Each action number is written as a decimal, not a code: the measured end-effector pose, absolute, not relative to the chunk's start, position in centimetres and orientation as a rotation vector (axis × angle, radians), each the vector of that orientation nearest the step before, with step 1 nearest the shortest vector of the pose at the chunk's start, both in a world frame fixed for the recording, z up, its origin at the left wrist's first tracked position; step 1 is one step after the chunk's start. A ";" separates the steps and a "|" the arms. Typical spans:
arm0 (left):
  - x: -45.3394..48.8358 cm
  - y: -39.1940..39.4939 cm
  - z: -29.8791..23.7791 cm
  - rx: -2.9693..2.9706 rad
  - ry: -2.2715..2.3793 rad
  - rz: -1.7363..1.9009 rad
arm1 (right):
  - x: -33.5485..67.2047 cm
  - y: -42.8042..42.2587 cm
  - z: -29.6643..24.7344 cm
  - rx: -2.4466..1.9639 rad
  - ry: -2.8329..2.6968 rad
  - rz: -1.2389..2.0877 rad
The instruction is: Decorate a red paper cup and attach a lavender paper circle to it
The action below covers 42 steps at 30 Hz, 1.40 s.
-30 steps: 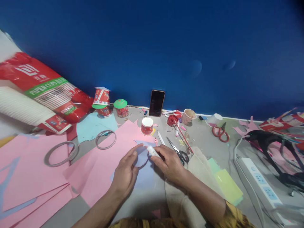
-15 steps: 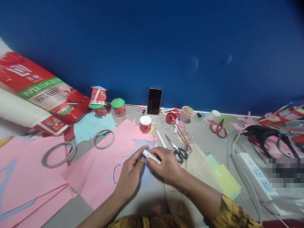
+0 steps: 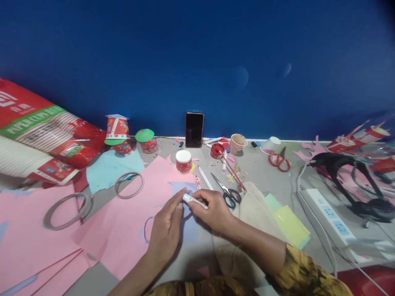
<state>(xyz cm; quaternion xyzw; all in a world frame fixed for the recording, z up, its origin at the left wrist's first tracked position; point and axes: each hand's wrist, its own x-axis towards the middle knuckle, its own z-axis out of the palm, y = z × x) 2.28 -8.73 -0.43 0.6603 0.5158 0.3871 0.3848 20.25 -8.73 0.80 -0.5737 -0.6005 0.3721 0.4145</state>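
My right hand point(image 3: 212, 209) is closed around a short white tube point(image 3: 189, 200), perhaps a marker or glue tube. The tube's end points left, toward the thumb of my left hand point(image 3: 168, 222). That left hand rests over lavender paper point(image 3: 193, 230) with its fingers stretched forward and the thumb alongside; anything under the fingers is hidden. Pink paper sheets point(image 3: 123, 238) spread beneath and to the left. Just beyond my right hand lie black-handled scissors point(image 3: 230, 195) and a white marker point(image 3: 205, 177). A red patterned paper cup point(image 3: 184, 163) stands ahead of both hands.
A phone point(image 3: 194, 130) leans against the blue wall. Decorated cups point(image 3: 147, 141) and a red paper-cup bag point(image 3: 55, 127) stand left, near tape rings point(image 3: 129, 185). Red scissors point(image 3: 279, 160), a beige cloth point(image 3: 253, 230), a power strip point(image 3: 331, 216) and a black headset-like frame point(image 3: 336, 172) lie right.
The view has shifted slightly, moving most things leftward in the picture. The white tube stays in my right hand, and my left hand keeps nearly the same pose.
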 end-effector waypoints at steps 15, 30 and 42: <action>1.8 -8.3 0.0 1.551 1.385 0.938 | 21.2 -8.9 -0.4 -1.502 -1.933 0.491; 1.2 -7.9 -0.6 1.948 1.421 0.948 | 20.6 -8.9 0.8 -1.546 -1.612 0.892; 1.1 -7.9 -1.0 2.070 1.447 0.988 | 20.6 -8.7 1.1 -1.544 -1.505 0.981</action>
